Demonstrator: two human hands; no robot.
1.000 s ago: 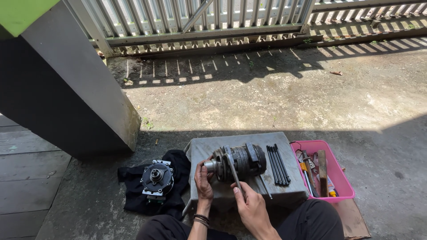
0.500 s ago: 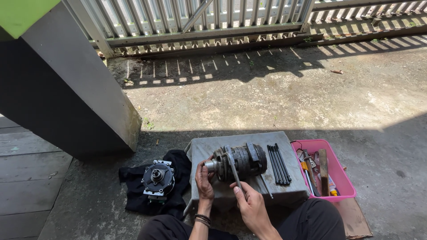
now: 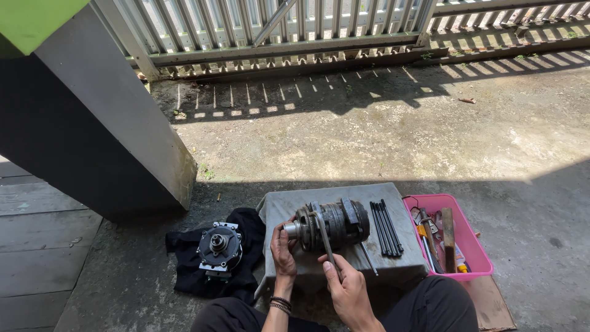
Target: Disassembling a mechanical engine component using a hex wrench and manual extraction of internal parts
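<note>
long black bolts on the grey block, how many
About 6 long black bolts, lying side by side on the grey block, between the metal cylinder part and the pink tray. They overlap, so the count may be off by one.

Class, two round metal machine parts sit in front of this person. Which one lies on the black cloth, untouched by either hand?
The smaller disc-shaped part, left of the grey block, on the black cloth. The cylindrical assembly sits on the block, gripped by the left hand.

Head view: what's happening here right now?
A person sits on concrete at a low grey block. Their left hand steadies a cylindrical metal machine part lying on it; their right hand holds a slim tool against it. Long black bolts and a pink tool tray lie alongside.
</note>
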